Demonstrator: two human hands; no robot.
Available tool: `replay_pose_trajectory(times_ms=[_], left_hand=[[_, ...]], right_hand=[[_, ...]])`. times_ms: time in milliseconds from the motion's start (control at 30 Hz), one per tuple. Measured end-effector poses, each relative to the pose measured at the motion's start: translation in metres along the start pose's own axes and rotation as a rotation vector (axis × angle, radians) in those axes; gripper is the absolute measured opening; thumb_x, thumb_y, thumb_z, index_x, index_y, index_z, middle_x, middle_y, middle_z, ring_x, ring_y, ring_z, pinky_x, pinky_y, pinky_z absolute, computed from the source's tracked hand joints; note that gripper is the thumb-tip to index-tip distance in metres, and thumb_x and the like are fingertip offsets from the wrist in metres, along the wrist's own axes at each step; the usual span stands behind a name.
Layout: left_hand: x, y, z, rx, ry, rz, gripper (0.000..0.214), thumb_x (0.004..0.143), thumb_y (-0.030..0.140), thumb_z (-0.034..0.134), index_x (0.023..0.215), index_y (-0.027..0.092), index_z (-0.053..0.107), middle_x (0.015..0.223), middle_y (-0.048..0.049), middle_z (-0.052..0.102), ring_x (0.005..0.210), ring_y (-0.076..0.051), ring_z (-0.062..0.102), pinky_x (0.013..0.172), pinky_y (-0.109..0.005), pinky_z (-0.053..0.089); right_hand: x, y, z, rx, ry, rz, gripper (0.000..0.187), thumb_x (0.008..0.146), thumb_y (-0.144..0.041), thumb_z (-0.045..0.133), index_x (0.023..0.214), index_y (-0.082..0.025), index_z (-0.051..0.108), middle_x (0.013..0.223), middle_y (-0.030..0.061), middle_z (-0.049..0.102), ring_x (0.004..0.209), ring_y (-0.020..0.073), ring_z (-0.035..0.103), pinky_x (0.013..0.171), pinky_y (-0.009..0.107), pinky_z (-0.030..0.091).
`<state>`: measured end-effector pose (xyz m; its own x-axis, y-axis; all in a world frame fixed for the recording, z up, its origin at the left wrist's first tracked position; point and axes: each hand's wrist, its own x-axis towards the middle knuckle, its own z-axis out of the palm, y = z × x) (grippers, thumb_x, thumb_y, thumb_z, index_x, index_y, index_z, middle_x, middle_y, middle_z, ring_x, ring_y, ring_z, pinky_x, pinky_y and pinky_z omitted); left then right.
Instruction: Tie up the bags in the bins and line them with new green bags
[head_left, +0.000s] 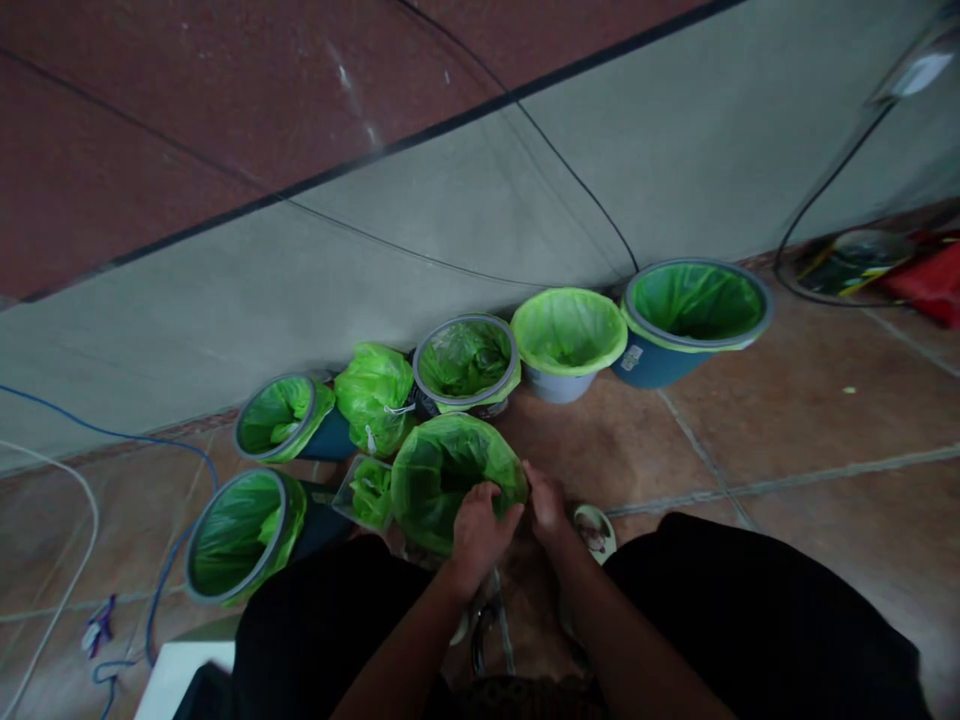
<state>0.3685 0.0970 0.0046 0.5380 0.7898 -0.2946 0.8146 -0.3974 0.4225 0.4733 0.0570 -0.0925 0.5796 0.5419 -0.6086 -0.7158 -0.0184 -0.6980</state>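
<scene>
A bin lined with a green bin bag (424, 480) stands on the floor between my legs, the bag folded out over its rim. My left hand (484, 528) reaches over the near right side of the rim, fingers curled on the bag's inner side. At the right edge, my right hand (546, 502) grips the bag and rim from outside, its fingertips partly hidden. A small clear container (345, 497) with crumpled green plastic touches the bin's left side. Close behind is a grey-rimmed lined bin (466, 392).
Along the wall stand a pale lined bin (562, 385), a blue lined bin (652, 368) and a knotted green bag (373, 385). Two lined bins, one farther back (238, 430) and one nearer (196, 580), tilt at left. A blue cable (161, 600) crosses the floor.
</scene>
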Motion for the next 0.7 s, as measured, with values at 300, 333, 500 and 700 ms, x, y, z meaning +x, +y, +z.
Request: replay_pose_trajectory(times_ms=[300, 333, 500, 700], left_hand=[[-0.004, -0.009, 0.017, 0.0, -0.05, -0.113, 0.019, 0.096, 0.023, 0.051, 0.091, 0.02, 0.069, 0.095, -0.005, 0.073, 0.09, -0.016, 0.068, 0.083, -0.025, 0.046], [-0.002, -0.012, 0.018, -0.029, -0.062, -0.153, 0.021, 0.096, 0.023, 0.05, 0.091, 0.019, 0.07, 0.093, -0.0051, 0.074, 0.089, -0.016, 0.068, 0.082, -0.025, 0.046], [0.01, -0.025, 0.023, -0.121, -0.178, -0.284, 0.026, 0.092, 0.016, 0.05, 0.089, 0.014, 0.075, 0.092, -0.0095, 0.077, 0.086, -0.018, 0.07, 0.076, -0.025, 0.047], [0.016, -0.026, 0.024, -0.11, -0.207, -0.291, 0.025, 0.088, 0.014, 0.054, 0.101, 0.013, 0.075, 0.103, -0.0115, 0.077, 0.1, -0.021, 0.07, 0.089, -0.029, 0.05]], right_hand=[[-0.004, 0.006, 0.005, 0.033, -0.022, 0.061, 0.037, 0.054, -0.051, 0.083, 0.071, -0.021, 0.07, 0.059, -0.0014, 0.068, 0.055, 0.0159, 0.059, 0.056, 0.029, 0.047], [-0.004, 0.006, 0.005, 0.035, -0.026, 0.062, 0.038, 0.054, -0.052, 0.084, 0.071, -0.021, 0.071, 0.059, -0.0009, 0.068, 0.056, 0.0165, 0.06, 0.056, 0.029, 0.046], [-0.001, 0.01, 0.003, 0.032, -0.033, 0.092, 0.043, 0.053, -0.054, 0.083, 0.074, -0.019, 0.072, 0.064, 0.001, 0.071, 0.061, 0.0187, 0.065, 0.058, 0.03, 0.05], [0.0, 0.015, 0.003, 0.067, -0.004, 0.13, 0.041, 0.054, -0.05, 0.083, 0.077, -0.018, 0.073, 0.071, 0.0036, 0.075, 0.063, 0.0194, 0.066, 0.061, 0.031, 0.053]])
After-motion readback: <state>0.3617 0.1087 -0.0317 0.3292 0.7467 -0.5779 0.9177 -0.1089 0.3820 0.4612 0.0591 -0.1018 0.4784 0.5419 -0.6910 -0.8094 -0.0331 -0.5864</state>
